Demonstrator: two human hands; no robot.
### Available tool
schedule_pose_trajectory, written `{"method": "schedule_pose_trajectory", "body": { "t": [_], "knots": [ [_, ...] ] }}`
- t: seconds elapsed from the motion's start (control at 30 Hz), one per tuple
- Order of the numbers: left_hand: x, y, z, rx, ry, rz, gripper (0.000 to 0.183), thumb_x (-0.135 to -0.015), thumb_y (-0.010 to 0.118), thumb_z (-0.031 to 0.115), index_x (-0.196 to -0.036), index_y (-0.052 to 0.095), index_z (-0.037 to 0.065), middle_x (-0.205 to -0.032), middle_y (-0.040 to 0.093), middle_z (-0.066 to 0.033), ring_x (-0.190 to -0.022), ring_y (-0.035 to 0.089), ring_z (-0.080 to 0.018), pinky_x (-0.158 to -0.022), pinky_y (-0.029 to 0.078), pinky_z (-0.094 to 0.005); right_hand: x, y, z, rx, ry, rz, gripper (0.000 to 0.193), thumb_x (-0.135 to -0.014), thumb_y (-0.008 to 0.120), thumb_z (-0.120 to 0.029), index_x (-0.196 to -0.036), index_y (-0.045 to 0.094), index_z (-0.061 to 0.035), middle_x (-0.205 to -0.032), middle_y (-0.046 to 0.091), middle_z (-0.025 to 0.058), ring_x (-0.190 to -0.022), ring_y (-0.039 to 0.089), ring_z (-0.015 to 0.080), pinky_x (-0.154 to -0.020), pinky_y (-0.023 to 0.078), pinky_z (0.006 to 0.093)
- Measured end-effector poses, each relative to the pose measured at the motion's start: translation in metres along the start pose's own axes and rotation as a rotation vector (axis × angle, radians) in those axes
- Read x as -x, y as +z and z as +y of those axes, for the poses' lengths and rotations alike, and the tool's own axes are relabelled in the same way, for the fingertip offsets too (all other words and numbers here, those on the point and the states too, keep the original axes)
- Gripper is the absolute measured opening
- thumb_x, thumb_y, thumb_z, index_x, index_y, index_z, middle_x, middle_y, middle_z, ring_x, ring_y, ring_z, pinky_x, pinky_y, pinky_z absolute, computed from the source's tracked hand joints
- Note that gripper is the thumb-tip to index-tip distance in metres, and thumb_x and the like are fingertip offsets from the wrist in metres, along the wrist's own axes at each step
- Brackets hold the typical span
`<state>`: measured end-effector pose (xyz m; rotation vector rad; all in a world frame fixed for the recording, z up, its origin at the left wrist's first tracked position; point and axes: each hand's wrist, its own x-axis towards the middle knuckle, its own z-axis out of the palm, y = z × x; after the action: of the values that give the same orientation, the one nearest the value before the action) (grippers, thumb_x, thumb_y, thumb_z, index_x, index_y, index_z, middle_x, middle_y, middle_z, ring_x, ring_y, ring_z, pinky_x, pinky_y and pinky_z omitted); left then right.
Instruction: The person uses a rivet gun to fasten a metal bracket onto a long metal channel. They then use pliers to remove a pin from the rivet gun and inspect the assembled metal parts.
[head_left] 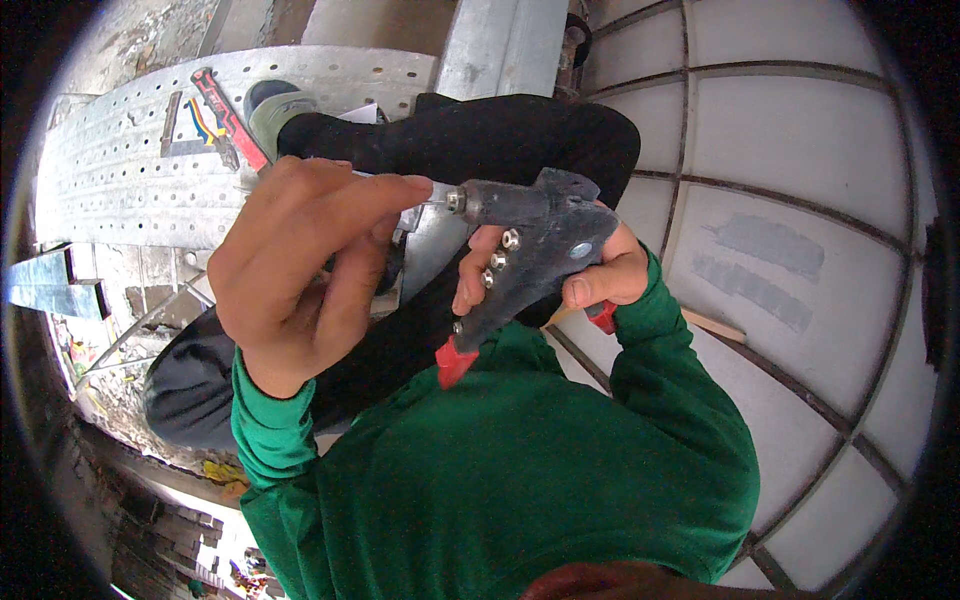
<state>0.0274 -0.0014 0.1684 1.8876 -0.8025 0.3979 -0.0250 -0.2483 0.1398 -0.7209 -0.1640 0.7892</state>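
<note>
While the right hand (600, 275) wraps the red-tipped handles of a dark hand riveter (530, 250) held above the lap, the left hand (300, 265) pinches a rivet pin (436, 200) at its nose. Beyond lie a perforated metal sheet (130, 160) with red pliers (228, 118), and a panelled white wall (800, 150) on the right.

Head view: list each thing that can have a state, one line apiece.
rivet gun: gripped, its red handles apart
right hand: closed around the rivet gun
left hand: fingertips pinched at the rivet gun's nose
red-handled tool: lying flat on the perforated metal sheet, untouched
</note>
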Motion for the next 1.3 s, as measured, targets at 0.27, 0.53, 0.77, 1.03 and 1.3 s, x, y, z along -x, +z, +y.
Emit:
{"method": "schedule_pose_trajectory", "body": {
  "t": [0.27, 0.53, 0.77, 1.03, 1.3],
  "knots": [
    [0.005, -0.008, 0.000, 0.024, -0.038, -0.010, 0.030, -0.062, 0.065, -0.012, -0.089, 0.071, -0.001, -0.074, 0.063, -0.0120, -0.067, 0.058, -0.0256, -0.060, 0.045, -0.0328, -0.009, 0.004, 0.002, 0.026, 0.027, -0.032, 0.069, -0.081, 0.076, -0.022, -0.135, 0.044, 0.0073, -0.119, 0.061, 0.0180, -0.114, 0.059, 0.0310, -0.101, 0.044, 0.0449],
    [0.010, -0.019, -0.001, -0.028, 0.007, 0.035, 0.030, -0.062, 0.065, -0.011, -0.089, 0.072, 0.000, -0.074, 0.062, -0.0117, -0.066, 0.059, -0.0250, -0.060, 0.047, -0.0315, -0.012, 0.005, 0.006, 0.002, 0.026, -0.083, 0.069, -0.082, 0.075, -0.021, -0.136, 0.043, 0.0084, -0.122, 0.060, 0.0185, -0.116, 0.059, 0.0295, -0.103, 0.043, 0.0429],
    [0.012, -0.024, -0.003, -0.056, 0.031, 0.030, 0.030, -0.064, 0.064, -0.010, -0.091, 0.073, 0.000, -0.073, 0.061, -0.0102, -0.066, 0.058, -0.0243, -0.060, 0.048, -0.0327, -0.020, 0.009, 0.009, 0.031, 0.033, -0.087, 0.067, -0.082, 0.074, -0.018, -0.135, 0.043, 0.0085, -0.124, 0.060, 0.0176, -0.117, 0.058, 0.0277, -0.105, 0.041, 0.0406],
    [-0.008, -0.031, 0.040, -0.132, -0.343, -0.133, 0.054, -0.073, 0.058, -0.022, -0.125, 0.056, -0.010, -0.119, 0.065, -0.0202, -0.101, 0.069, -0.0276, -0.088, 0.055, -0.0366, -0.024, 0.000, 0.011, 0.343, -0.051, -0.182, 0.046, -0.086, 0.070, -0.014, -0.126, 0.055, 0.0014, -0.119, 0.065, 0.0096, -0.114, 0.059, 0.0214, -0.103, 0.043, 0.0373],
    [0.013, 0.021, 0.037, 0.076, -0.395, 0.050, 0.067, -0.093, 0.054, 0.033, -0.141, 0.033, -0.008, -0.115, 0.062, -0.0282, -0.102, 0.065, -0.0336, -0.097, 0.044, -0.0404, -0.019, -0.010, 0.041, -0.264, -0.217, -0.399, 0.054, -0.080, 0.078, -0.019, -0.123, 0.054, 0.0036, -0.118, 0.063, 0.0165, -0.115, 0.057, 0.0276, -0.103, 0.041, 0.0402]
  ]
}}
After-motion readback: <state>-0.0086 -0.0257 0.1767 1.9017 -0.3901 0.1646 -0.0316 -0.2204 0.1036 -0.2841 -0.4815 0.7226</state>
